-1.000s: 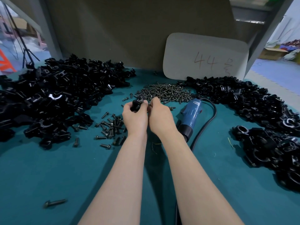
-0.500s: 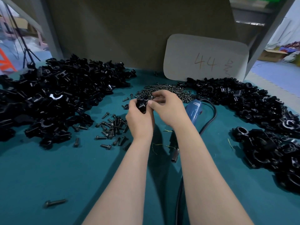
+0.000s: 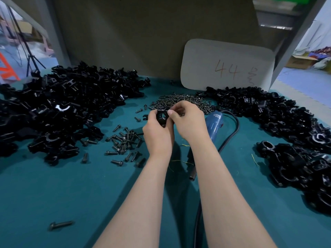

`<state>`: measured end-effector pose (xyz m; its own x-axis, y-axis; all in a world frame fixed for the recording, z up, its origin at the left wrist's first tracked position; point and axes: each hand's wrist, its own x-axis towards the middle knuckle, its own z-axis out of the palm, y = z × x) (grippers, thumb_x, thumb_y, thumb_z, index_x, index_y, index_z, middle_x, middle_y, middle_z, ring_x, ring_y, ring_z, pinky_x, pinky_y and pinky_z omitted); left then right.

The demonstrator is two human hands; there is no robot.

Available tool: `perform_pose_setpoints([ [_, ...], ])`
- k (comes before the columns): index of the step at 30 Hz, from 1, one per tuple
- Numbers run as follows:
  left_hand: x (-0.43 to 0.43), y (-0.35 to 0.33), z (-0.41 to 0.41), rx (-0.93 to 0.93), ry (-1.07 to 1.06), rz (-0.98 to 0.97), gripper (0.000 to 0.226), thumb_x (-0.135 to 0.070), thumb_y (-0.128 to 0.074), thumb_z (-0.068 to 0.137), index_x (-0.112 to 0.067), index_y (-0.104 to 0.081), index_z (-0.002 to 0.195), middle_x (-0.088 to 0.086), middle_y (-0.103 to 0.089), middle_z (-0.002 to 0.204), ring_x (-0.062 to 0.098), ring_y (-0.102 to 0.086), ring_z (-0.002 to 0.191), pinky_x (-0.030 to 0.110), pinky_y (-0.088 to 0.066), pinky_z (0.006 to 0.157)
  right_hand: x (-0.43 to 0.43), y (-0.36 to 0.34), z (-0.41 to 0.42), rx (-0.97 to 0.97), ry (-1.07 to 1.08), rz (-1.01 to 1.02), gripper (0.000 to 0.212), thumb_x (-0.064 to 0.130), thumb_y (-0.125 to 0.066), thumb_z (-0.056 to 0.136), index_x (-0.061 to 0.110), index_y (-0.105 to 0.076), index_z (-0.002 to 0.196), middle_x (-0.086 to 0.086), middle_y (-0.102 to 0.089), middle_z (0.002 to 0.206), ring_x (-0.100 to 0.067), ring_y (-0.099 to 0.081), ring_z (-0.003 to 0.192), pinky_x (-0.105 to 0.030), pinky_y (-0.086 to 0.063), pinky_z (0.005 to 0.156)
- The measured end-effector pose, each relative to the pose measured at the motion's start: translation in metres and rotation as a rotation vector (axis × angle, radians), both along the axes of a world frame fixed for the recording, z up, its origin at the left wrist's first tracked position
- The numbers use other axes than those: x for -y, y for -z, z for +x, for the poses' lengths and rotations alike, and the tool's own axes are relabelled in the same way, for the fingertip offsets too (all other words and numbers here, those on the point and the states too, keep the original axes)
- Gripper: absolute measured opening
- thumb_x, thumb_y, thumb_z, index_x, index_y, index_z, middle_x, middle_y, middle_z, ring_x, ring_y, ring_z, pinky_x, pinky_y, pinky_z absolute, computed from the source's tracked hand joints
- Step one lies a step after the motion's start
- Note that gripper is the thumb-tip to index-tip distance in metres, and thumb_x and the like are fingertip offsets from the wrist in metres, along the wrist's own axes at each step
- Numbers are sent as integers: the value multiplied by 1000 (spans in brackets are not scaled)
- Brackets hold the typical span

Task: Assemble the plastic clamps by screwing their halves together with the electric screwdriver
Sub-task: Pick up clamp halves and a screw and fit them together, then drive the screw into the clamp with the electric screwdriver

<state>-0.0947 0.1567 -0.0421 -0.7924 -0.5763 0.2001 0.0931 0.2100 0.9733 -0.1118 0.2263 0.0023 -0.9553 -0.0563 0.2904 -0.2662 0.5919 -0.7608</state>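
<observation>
hands point(image 3: 157, 135) point(image 3: 189, 122) 2 | held clamp point(image 3: 161, 116) 1 | screwdriver point(image 3: 214, 126) 1 | screw piles point(image 3: 180, 101) point(image 3: 125, 140) 2 | clamp heaps point(image 3: 62, 108) point(image 3: 268, 111) 2

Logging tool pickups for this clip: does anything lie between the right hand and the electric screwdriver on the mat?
Nothing visible does. The electric screwdriver lies on the green mat just right of the right hand, which pinches at the clamp that the left hand holds. The gap between them looks bare.

We stretched both forearms forward side by side over the middle of the counter point(image 3: 53, 194), wrists close. Our left hand point(image 3: 157, 135) gripped the clamp point(image 3: 159, 114), fingers curled round it. Our right hand point(image 3: 189, 122) pinched its upper edge between thumb and bent fingertips.
</observation>
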Motion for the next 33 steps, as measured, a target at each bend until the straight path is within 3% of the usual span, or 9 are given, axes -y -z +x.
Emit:
perform_pose_setpoints([
  [8,1,-2,4,14,-51,-110,48,-36,-55,96,-13,-49,137,-4,-56,86,13,-51,79,25,-40,72,6,0,4,-2,12,45,11,25,-53,97,17,-59,101,7,-56,92,-8,-47,83,-10,-32,58],
  [12,2,-4,4,16,-23,-41,41,-32,-61,93,-14,-54,129,-15,-54,82,3,-53,74,8,-40,63,1,-1,5,13,7,60,14,34,-55,95,22,-59,98,10,-58,90,-5,-51,80,-16,-34,62],
  [15,7,-6,-3,34,109,295,32,-26,-64,92,-10,-57,119,2,-66,104,17,-67,90,21,-54,82,-28,-8,-3,40,248,139,42,50,-55,91,18,-57,118,-2,-58,116,-19,-56,102,-27,-43,80],
  [18,10,-10,-5,10,284,749,19,-12,-65,91,-3,-58,106,10,-64,104,16,-70,76,22,-57,77,-57,-5,-7,365,417,273,78,59,-60,84,14,-33,141,-17,-33,142,-38,-45,123,-43,-40,97],
  [22,14,-13,-3,14,426,994,7,-3,-63,90,-4,-56,90,19,-63,95,21,-70,72,21,-58,64,-60,10,-6,504,380,318,88,46,-70,82,12,-18,145,-17,-39,138,-35,-48,118,-37,-40,83],
  [24,18,-14,-1,22,457,1082,10,-5,-62,91,-4,-52,92,19,-64,93,23,-70,74,18,-56,58,-65,12,-9,478,391,211,75,35,-72,80,6,-31,135,-16,-52,119,-30,-52,98,-34,-40,74],
  [26,21,-16,0,6,489,1179,14,-6,-62,91,-5,-50,99,24,-64,102,23,-70,76,19,-57,59,-72,11,-10,433,404,-6,43,27,-72,77,3,-51,107,-13,-56,97,-27,-53,79,-31,-41,64],
  [28,22,-17,1,-13,537,1247,17,-6,-59,92,-6,-48,105,29,-64,107,23,-71,75,22,-60,65,-77,7,-8,386,399,-318,24,19,-72,75,7,-52,79,-11,-57,81,-24,-53,66,-32,-44,59],
  [33,20,-20,4,-51,639,1279,13,-7,-54,95,-4,-48,106,18,-68,86,20,-65,77,24,-59,69,-79,-12,-4,453,198,-1277,23,1,-67,79,4,-53,97,-12,-64,87,-22,-65,72,-34,-59,68],
])
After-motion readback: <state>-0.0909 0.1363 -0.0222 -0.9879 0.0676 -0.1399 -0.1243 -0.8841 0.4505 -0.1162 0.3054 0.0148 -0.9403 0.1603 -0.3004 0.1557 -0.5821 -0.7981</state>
